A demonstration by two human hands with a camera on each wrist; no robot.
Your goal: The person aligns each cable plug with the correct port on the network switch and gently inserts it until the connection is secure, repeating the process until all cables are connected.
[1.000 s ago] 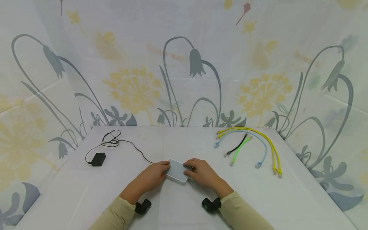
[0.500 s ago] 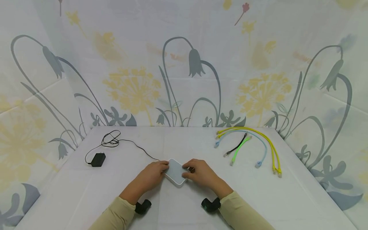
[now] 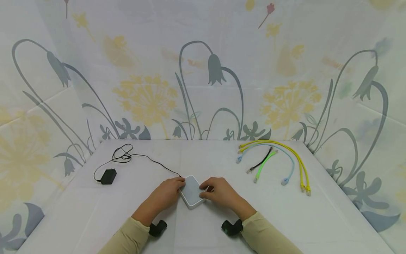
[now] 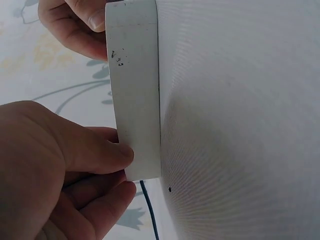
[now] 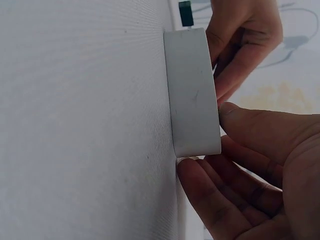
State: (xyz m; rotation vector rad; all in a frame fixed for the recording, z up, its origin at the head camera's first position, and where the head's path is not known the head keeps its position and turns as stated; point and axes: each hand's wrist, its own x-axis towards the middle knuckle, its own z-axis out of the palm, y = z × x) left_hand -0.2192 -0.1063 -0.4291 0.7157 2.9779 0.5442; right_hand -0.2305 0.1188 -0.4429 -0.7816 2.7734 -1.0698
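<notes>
A small flat white router-like box (image 3: 192, 192) with a grey top lies on the white table in the head view, its corners turned at an angle. My left hand (image 3: 168, 194) grips its left edge; in the left wrist view the thumb (image 4: 117, 155) presses the side wall near the end where a thin dark cord leaves. My right hand (image 3: 220, 192) holds the right edge, its thumb (image 5: 235, 112) at the top rim and fingers at the corner in the right wrist view. A black cord (image 3: 158, 164) runs from the box's far end to a black power adapter (image 3: 108, 176).
At the right lie several network cables: two yellow (image 3: 299, 158), one light blue (image 3: 292, 160), one short black (image 3: 261, 161) and one short green (image 3: 262, 169). The cord forms a loose coil (image 3: 122, 155) at far left. A flower-printed cloth (image 3: 203, 70) hangs behind the table.
The box has turned clockwise between my hands, its near end swinging leftward and nearer to me. More of the black cord shows beside my left fingertips. The cables and adapter stay put.
</notes>
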